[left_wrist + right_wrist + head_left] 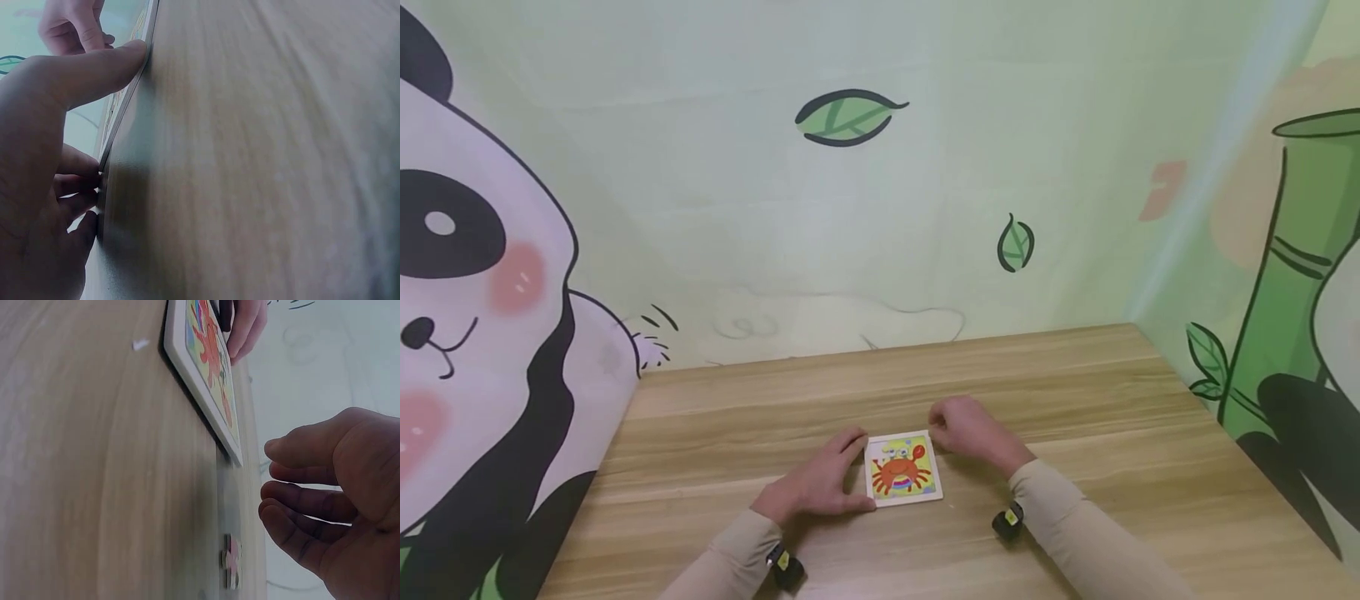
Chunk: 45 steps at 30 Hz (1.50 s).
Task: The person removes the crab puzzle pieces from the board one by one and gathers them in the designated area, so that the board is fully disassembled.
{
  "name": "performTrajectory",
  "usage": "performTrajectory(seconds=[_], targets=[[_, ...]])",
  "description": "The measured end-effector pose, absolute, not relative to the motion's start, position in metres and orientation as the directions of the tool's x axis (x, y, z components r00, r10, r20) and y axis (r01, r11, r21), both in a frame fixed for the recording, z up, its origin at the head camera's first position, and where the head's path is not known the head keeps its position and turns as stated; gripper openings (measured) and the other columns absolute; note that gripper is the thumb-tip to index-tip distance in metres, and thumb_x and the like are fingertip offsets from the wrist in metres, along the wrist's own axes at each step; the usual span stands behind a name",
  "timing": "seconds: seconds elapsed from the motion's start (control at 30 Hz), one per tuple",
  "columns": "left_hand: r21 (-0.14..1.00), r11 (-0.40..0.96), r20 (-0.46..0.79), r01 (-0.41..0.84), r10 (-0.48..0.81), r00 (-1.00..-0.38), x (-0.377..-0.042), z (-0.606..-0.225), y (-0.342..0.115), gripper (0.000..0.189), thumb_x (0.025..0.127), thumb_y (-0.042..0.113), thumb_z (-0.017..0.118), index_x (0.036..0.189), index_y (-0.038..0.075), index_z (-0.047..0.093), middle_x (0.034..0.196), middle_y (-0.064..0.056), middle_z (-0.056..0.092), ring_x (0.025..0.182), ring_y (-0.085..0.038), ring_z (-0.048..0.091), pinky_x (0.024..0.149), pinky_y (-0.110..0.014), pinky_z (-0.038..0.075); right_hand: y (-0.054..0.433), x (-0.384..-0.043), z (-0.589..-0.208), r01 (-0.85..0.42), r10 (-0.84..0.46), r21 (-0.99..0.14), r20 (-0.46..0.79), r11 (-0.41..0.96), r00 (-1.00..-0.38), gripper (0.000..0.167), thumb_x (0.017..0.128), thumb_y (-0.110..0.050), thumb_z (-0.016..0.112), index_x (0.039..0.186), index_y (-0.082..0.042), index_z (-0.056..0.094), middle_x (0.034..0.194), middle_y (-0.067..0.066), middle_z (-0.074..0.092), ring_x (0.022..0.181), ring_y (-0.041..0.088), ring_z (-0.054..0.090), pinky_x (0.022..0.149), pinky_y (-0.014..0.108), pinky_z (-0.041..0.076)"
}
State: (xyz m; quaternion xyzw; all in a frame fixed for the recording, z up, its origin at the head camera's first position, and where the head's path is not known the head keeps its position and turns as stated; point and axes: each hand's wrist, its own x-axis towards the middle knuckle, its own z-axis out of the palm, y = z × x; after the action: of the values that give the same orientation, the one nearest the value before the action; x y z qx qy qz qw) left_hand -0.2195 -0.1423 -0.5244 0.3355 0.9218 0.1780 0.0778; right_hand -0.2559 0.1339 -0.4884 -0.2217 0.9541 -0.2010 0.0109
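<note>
A small square crab jigsaw puzzle in a white frame lies flat on the wooden table. My left hand holds it by its left side, thumb at the near corner and index finger at the far corner. In the left wrist view the left thumb presses on the frame's edge. My right hand hovers just off the puzzle's far right corner. Seen from the right wrist, its fingers are loosely curled, and nothing shows between them. A loose pink puzzle piece rests on the table below that hand.
A tiny white scrap lies on the table near the puzzle. The wooden tabletop ends against a printed cloth backdrop with pandas, leaves and bamboo. Each wrist wears a small black camera.
</note>
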Motion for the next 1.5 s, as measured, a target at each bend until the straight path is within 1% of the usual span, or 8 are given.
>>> performTrajectory(seconds=[0.17,0.43,0.6,0.83,0.9,1.17,1.5], targets=[[0.374,0.707,-0.016,0.601,0.652,-0.758,-0.22,-0.522,-0.142,0.099,0.079,0.058,0.071,0.149,-0.002,0.033,0.152,-0.016,0.031,0.139,-0.031,0.035,0.113,-0.045,0.036,0.128,-0.255,-0.485,-0.404,-0.423,-0.404,0.047,0.82,-0.905,0.007,0.084,-0.016,0.07,0.089,-0.011,0.072,0.078,-0.002,0.065,0.067,0.009,0.054,0.063,0.026,0.05],[0.371,0.719,-0.032,0.588,0.643,-0.765,-0.22,-0.522,-0.143,0.1,0.079,0.059,0.07,0.15,0.0,0.032,0.152,-0.014,0.031,0.139,-0.029,0.036,0.114,-0.043,0.036,0.117,-0.254,-0.487,-0.426,-0.462,-0.42,0.017,0.801,-0.887,0.022,0.084,-0.019,0.073,0.102,-0.006,0.072,0.091,0.003,0.069,0.078,0.012,0.058,0.076,0.032,0.054],[0.36,0.716,-0.017,0.598,0.646,-0.763,-0.22,-0.525,-0.144,0.1,0.079,0.06,0.07,0.149,0.0,0.032,0.152,-0.013,0.031,0.138,-0.027,0.037,0.113,-0.042,0.037,0.111,-0.252,-0.486,-0.474,-0.509,-0.411,0.028,0.779,-0.86,0.025,0.085,-0.022,0.073,0.103,-0.004,0.071,0.094,0.006,0.071,0.084,0.018,0.062,0.081,0.037,0.055],[0.346,0.71,-0.001,0.613,0.654,-0.757,-0.22,-0.525,-0.144,0.099,0.079,0.058,0.071,0.149,-0.002,0.033,0.15,-0.015,0.033,0.136,-0.029,0.039,0.112,-0.042,0.039,0.103,-0.251,-0.489,-0.485,-0.527,-0.401,0.004,0.778,-0.85,0.029,0.086,-0.026,0.072,0.106,-0.006,0.071,0.099,0.006,0.072,0.09,0.018,0.065,0.083,0.035,0.055],[0.348,0.706,0.004,0.616,0.657,-0.754,-0.22,-0.525,-0.144,0.099,0.079,0.058,0.071,0.148,-0.002,0.033,0.15,-0.016,0.033,0.136,-0.03,0.039,0.111,-0.043,0.039,0.101,-0.25,-0.489,-0.498,-0.538,-0.394,0.012,0.772,-0.843,0.029,0.085,-0.026,0.073,0.107,-0.005,0.071,0.101,0.007,0.072,0.093,0.02,0.066,0.085,0.037,0.055],[0.35,0.717,-0.012,0.603,0.647,-0.762,-0.219,-0.524,-0.144,0.099,0.079,0.058,0.07,0.149,-0.001,0.032,0.151,-0.015,0.032,0.138,-0.029,0.038,0.113,-0.042,0.038,0.094,-0.249,-0.489,-0.531,-0.569,-0.352,-0.007,0.771,-0.822,0.034,0.086,-0.028,0.072,0.112,-0.006,0.07,0.107,0.007,0.07,0.104,0.024,0.064,0.094,0.04,0.052],[0.363,0.727,-0.041,0.582,0.637,-0.77,-0.219,-0.523,-0.144,0.101,0.08,0.059,0.07,0.151,0.0,0.029,0.154,-0.015,0.029,0.14,-0.029,0.034,0.114,-0.043,0.036,0.089,-0.249,-0.495,-0.554,-0.584,-0.323,0.004,0.767,-0.812,0.037,0.086,-0.031,0.073,0.114,-0.007,0.07,0.108,0.005,0.069,0.103,0.022,0.062,0.094,0.038,0.051]])
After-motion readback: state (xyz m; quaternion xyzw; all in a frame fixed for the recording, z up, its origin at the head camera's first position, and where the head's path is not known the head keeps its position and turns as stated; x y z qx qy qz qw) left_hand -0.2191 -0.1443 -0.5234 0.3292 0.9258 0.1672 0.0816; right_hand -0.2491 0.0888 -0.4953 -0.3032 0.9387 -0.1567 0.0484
